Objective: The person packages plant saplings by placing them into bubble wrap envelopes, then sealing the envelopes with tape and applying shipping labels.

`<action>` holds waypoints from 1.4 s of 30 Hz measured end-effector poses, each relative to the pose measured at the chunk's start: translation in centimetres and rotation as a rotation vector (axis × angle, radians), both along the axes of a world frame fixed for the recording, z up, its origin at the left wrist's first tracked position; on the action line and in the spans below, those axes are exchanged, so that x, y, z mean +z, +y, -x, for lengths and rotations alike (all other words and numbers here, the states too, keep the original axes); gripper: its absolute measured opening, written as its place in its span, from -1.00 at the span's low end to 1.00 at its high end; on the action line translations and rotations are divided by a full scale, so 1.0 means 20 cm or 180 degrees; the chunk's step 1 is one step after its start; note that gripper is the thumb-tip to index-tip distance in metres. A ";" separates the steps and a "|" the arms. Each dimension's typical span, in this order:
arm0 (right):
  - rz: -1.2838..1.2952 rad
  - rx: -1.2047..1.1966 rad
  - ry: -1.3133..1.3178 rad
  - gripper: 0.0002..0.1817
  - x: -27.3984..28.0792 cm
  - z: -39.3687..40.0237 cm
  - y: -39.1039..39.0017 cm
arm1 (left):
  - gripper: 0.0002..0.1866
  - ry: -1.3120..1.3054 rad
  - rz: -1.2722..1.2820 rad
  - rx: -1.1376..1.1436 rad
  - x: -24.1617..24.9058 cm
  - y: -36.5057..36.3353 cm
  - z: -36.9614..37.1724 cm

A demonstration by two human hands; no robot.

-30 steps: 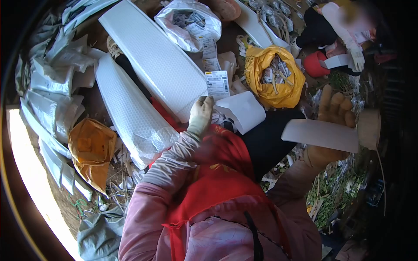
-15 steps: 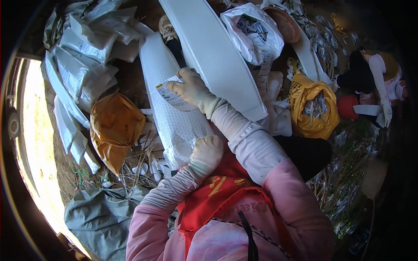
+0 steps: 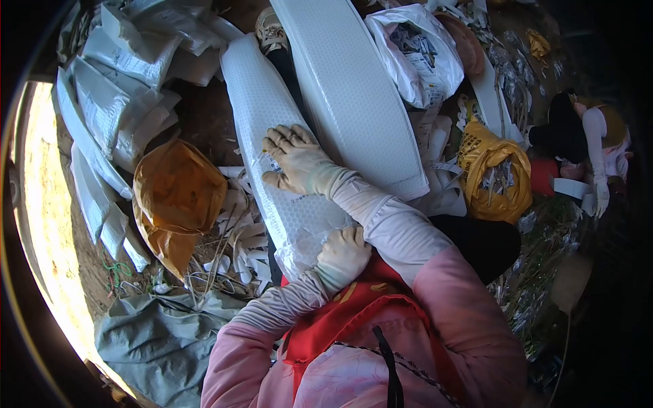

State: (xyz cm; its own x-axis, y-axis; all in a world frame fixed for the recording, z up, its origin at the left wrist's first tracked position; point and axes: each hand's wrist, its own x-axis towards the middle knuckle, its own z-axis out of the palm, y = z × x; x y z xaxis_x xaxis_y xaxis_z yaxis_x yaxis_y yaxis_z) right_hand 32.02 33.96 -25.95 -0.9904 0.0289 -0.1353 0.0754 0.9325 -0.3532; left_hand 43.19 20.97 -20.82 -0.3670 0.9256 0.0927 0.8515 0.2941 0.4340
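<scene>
A long bubble-wrapped roll (image 3: 262, 88) lies lengthwise in front of me. My right hand (image 3: 297, 160), in a pale glove, lies flat on its upper side with fingers spread, mostly covering a printed label. My left hand (image 3: 343, 255), gloved too, is closed on the crumpled plastic at the roll's near end. Beside the roll on the right lies a broader bubble-wrapped piece (image 3: 354, 88). A shoe (image 3: 270, 30) shows between the two at the top.
White sack of scraps (image 3: 415, 58) at the upper right; yellow bag (image 3: 493, 177) below it. Orange-brown bag (image 3: 180, 194) and stacked wrapped pieces (image 3: 102, 102) at the left. Grey-green cloth (image 3: 163, 340) lower left. Another person's gloved hand (image 3: 601, 194) is at the far right.
My right hand held the label by its edge before; now it presses flat over it on the wrap. My left hand, still closed on the plastic, appears slightly farther right and lower.
</scene>
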 end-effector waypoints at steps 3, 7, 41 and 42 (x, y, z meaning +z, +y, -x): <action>-0.0091 -0.0190 -0.0039 -0.15 -0.03 0.07 0.01 | -0.74 -0.0082 0.0372 -0.0338 0.01 -0.02 0.02; 0.0110 0.0488 0.0111 -0.22 0.05 -0.13 -0.06 | -0.67 -0.0636 -0.0413 -0.1143 0.21 -0.09 0.15; 0.2234 -0.0994 0.2584 -0.17 0.94 -0.82 -0.12 | -0.45 -0.2118 -0.2270 0.2049 0.81 -0.34 0.72; 0.2207 -0.0986 0.2475 -0.17 0.95 -0.84 -0.11 | -0.39 -0.1087 -0.2234 0.1330 0.76 -0.45 1.04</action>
